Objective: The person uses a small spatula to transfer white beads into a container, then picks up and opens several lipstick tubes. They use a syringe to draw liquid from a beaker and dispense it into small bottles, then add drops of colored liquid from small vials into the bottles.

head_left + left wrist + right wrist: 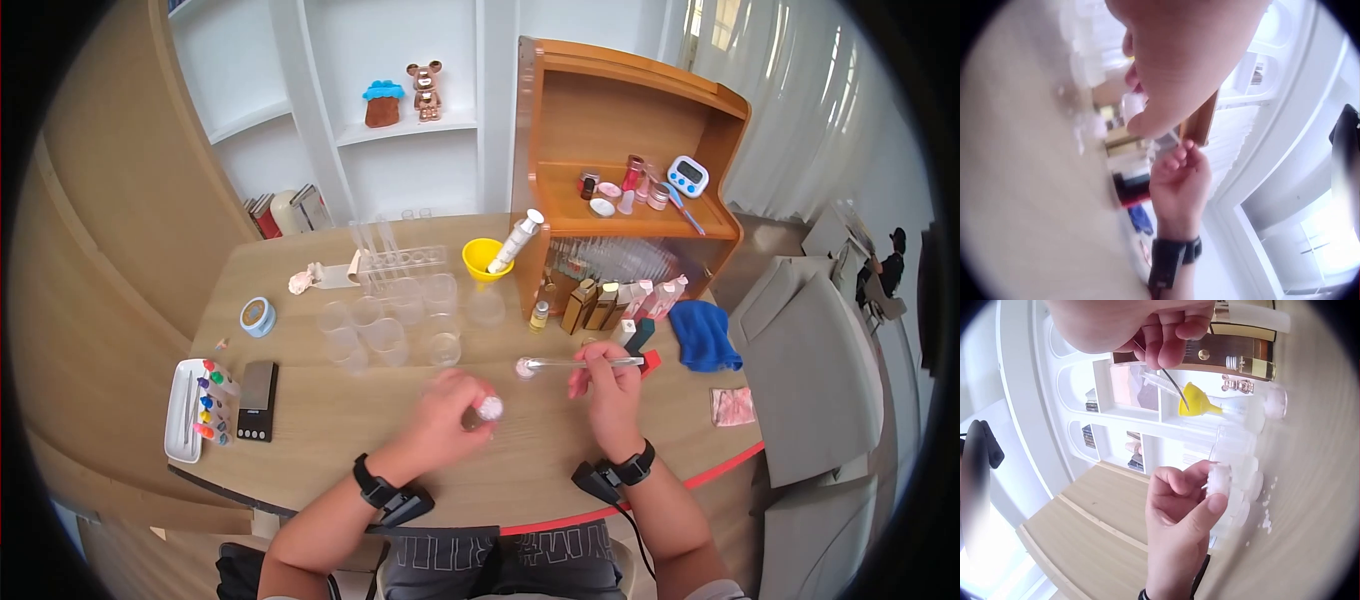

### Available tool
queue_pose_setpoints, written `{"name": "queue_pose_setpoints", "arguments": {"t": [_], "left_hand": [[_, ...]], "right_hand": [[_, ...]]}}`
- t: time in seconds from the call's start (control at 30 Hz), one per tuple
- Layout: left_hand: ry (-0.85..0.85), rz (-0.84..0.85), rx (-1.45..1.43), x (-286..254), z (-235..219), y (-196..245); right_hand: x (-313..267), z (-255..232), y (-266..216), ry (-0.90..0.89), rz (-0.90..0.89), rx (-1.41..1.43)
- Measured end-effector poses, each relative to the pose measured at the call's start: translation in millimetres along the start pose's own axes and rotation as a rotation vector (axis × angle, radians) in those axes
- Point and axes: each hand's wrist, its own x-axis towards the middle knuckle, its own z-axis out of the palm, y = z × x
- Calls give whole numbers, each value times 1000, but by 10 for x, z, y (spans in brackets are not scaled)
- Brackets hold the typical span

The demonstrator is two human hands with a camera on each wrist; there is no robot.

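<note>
My left hand (440,418) pinches a small clear container (1219,480) of whitish granules between thumb and fingers, tilted on its side in the right wrist view. My right hand (610,395) holds a long thin rod-like tool (585,362) in its fingertips; the tool looks dark and slightly curved in the right wrist view (1175,385). In the head view its far end overlaps a small jar (523,370) of pinkish contents on the table. White bits (1266,520) lie scattered on the tabletop near the left hand.
Clear plastic cups (380,330) and a test tube rack (405,263) stand behind the left hand. A yellow funnel (480,258), small bottle (540,316) and boxes (590,305) stand ahead. A scale (258,400) and white tray (182,440) are left, a blue cloth (705,335) right.
</note>
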Motion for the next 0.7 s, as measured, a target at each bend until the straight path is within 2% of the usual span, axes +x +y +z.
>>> {"name": "queue_pose_setpoints", "arguments": {"t": [0.07, 0.17, 0.2, 0.3, 0.5, 0.6, 0.7], "left_hand": [[6, -77, -8, -27, -142, -5], [11, -69, 112, -81, -386, 109], [-7, -155, 106, -83, -466, 223], [-67, -273, 119, -166, -592, 303], [-124, -432, 102, -406, -340, 161], [-28, -392, 78, -441, -321, 8], [-132, -428, 26, -378, -345, 81]], "right_hand": [[10, 1, 0, -3, 1, -11], [1, -1, 17, -14, 5, -41], [-2, 10, 18, -25, -1, -46], [-5, 39, 24, -50, -23, -52], [-7, 29, 11, -65, -35, -27], [12, -5, 46, -84, -24, -33], [19, -11, 49, -155, 46, -54]]}}
